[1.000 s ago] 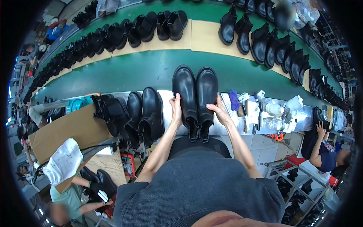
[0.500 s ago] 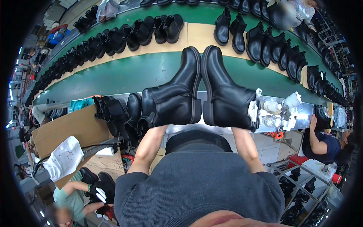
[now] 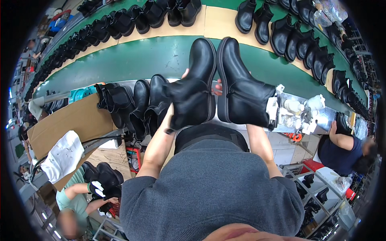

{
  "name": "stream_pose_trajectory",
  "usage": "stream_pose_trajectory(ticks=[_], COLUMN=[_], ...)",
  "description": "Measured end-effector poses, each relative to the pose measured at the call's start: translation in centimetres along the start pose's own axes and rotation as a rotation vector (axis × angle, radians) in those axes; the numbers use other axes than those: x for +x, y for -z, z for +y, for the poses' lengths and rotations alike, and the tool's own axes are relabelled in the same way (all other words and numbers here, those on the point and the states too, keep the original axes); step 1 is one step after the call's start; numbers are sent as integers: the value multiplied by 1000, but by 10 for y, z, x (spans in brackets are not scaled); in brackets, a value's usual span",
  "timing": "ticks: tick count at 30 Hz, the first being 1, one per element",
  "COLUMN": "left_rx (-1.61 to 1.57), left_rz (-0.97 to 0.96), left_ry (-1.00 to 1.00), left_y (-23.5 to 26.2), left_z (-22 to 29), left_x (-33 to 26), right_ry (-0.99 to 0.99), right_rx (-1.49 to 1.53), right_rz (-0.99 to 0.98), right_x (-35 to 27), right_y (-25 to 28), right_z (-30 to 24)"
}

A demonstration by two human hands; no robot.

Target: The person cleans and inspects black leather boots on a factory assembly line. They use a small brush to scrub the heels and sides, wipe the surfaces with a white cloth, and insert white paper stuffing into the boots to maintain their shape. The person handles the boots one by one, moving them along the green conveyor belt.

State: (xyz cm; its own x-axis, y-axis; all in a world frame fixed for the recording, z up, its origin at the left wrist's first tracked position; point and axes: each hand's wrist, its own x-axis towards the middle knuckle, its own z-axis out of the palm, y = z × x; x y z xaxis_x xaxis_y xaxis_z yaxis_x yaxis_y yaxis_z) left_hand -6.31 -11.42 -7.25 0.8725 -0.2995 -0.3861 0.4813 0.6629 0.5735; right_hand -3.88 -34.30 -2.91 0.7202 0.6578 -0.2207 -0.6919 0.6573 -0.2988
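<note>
I hold a pair of black ankle boots up in front of me, soles facing each other and toes pointing away. My left hand (image 3: 183, 76) grips the left boot (image 3: 192, 92); only a thumb and fingertips show behind it. My right hand (image 3: 217, 86) grips the right boot (image 3: 241, 90), mostly hidden between the two boots. Both boots hang above the near edge of the green conveyor belt (image 3: 152, 56).
More black boots (image 3: 136, 102) stand to the left by a cardboard sheet (image 3: 66, 122). Rows of boots (image 3: 297, 38) line the far belt. Bottles and rags (image 3: 299, 112) sit at right. One person (image 3: 345, 146) works at right, another (image 3: 76, 197) at lower left.
The boots stood upright on the belt edge a second ago. I have lifted them and tipped them on their sides, soles turned toward each other, closer to me.
</note>
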Motion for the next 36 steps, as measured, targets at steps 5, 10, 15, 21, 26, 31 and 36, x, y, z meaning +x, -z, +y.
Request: stream_pose_trajectory(ticks=[5, 10, 15, 21, 26, 31, 36], left_rx=[168, 468, 267, -514, -478, -399, -306], left_rz=[6, -184, -209, -144, 22, 9, -41], left_ry=[224, 239, 6, 58, 38, 50, -43], left_y=[15, 19, 9, -8, 0, -3, 12], left_z=[42, 78, 63, 29, 20, 32, 51], left_x=[6, 0, 2, 23, 36, 26, 10], right_ry=[118, 60, 74, 136, 88, 67, 68], right_rx=[-326, -424, -116, -108, -106, -157, -326], right_rz=[561, 657, 131, 300, 462, 459, 415], right_x=[15, 19, 13, 51, 64, 63, 43], right_y=[111, 80, 57, 36, 38, 40, 34], right_z=[-29, -50, -37, -34, -35, -34, -54])
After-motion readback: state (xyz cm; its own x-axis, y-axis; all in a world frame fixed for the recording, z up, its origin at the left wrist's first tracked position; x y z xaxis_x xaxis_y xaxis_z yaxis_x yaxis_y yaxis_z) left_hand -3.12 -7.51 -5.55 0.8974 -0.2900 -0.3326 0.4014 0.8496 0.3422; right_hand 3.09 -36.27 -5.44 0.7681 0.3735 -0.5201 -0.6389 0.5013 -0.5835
